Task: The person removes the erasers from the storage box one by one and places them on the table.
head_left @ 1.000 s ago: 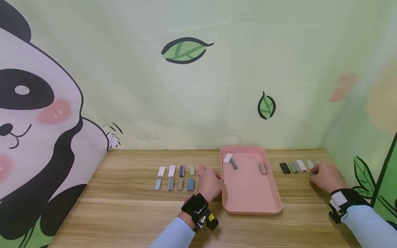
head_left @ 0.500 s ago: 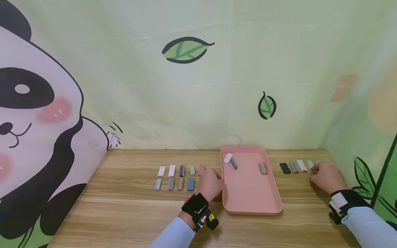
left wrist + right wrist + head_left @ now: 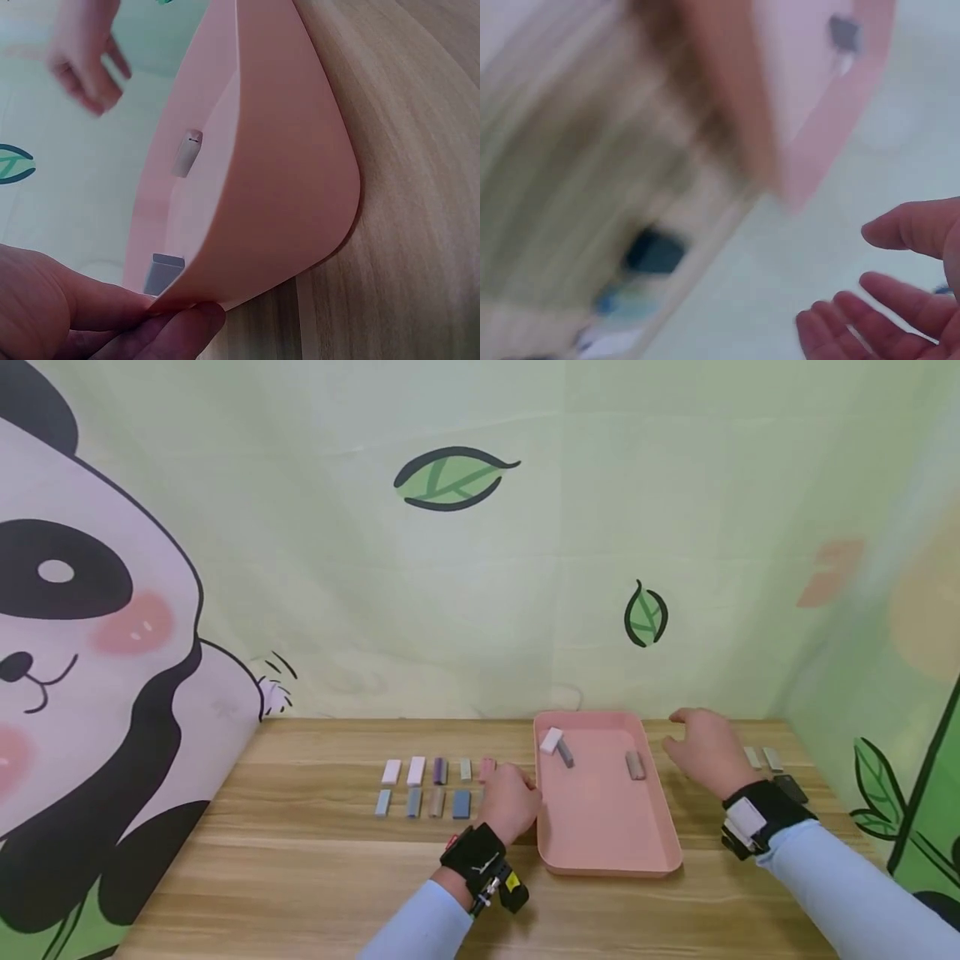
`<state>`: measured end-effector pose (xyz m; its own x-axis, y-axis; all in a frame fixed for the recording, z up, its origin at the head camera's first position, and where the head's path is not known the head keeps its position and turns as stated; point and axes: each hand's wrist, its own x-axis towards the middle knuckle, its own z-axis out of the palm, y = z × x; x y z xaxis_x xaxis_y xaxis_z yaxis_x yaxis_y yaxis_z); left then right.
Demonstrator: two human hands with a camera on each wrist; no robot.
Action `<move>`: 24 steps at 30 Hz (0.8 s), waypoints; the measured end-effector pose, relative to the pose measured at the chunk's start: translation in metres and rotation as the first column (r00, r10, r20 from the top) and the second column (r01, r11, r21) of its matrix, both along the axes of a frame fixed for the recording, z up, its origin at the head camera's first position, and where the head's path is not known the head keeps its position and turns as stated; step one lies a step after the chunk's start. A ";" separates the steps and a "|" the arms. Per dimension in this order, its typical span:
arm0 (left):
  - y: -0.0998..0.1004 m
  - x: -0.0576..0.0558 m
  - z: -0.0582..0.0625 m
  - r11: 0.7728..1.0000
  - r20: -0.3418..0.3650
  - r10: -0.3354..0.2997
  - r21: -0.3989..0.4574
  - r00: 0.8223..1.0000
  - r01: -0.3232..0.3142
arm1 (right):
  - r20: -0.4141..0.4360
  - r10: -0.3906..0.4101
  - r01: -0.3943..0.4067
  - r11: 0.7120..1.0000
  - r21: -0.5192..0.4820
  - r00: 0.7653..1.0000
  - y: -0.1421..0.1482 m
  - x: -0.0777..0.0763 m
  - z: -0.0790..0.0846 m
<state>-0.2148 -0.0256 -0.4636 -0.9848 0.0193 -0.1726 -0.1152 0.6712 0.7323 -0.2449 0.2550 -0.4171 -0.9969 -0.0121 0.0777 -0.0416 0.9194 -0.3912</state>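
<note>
My left hand (image 3: 510,806) pinches the left wall of a pink tray (image 3: 600,835) between thumb and fingers; the left wrist view shows this hand (image 3: 112,319) on the rim. Inside the tray lie a white block (image 3: 551,741), a dark grey block (image 3: 565,753) touching it, and a brownish-grey block (image 3: 635,766) near the right wall. Just beyond the tray's right side, my right hand (image 3: 708,752) hovers over the table. In the right wrist view its fingers (image 3: 885,307) and thumb are apart, holding nothing. A black block (image 3: 655,249) is blurred there; the hand hides it in the head view.
Left of the tray stand two rows of small blocks, including a purple one (image 3: 438,771) and a blue one (image 3: 461,805). Two pale blocks (image 3: 762,758) show right of my right hand. A printed cloth backdrop (image 3: 337,610) rises behind the wooden table (image 3: 300,860).
My right hand has lifted off the right end of the right-hand row and swung left towards the tray, its fingers spreading. The left hand stays at the tray's wall.
</note>
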 end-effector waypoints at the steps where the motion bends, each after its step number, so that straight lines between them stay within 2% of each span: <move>1: 0.000 -0.001 0.000 1.000 -0.005 -0.005 0.001 1.000 0.005 | 0.013 0.008 -0.008 1.000 -0.011 1.000 -0.009 -0.002 0.003; 6: -0.001 0.000 0.000 0.999 -0.040 -0.027 0.017 0.999 0.027 | 0.030 0.080 -0.080 0.997 -0.021 0.996 -0.047 -0.010 0.001; 11: 0.000 0.000 -0.005 0.999 -0.085 -0.037 0.000 0.996 0.037 | 0.063 0.096 -0.096 0.995 0.000 0.993 -0.073 -0.011 -0.010; 18: -0.001 0.000 -0.005 0.999 -0.090 -0.039 -0.001 0.995 0.039 | 0.141 0.104 -0.112 0.993 0.047 0.984 -0.083 -0.016 -0.028; 24: -0.002 -0.001 -0.004 1.000 -0.068 -0.027 0.006 0.997 0.028 | 0.231 0.057 -0.064 0.998 0.023 0.971 -0.084 -0.018 -0.042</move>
<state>-0.2155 -0.0281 -0.4676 -0.9933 0.0475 -0.1049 -0.0464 0.6684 0.7423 -0.2626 0.1710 -0.4592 -0.9854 -0.0714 -0.1546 -0.0096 0.9296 -0.3686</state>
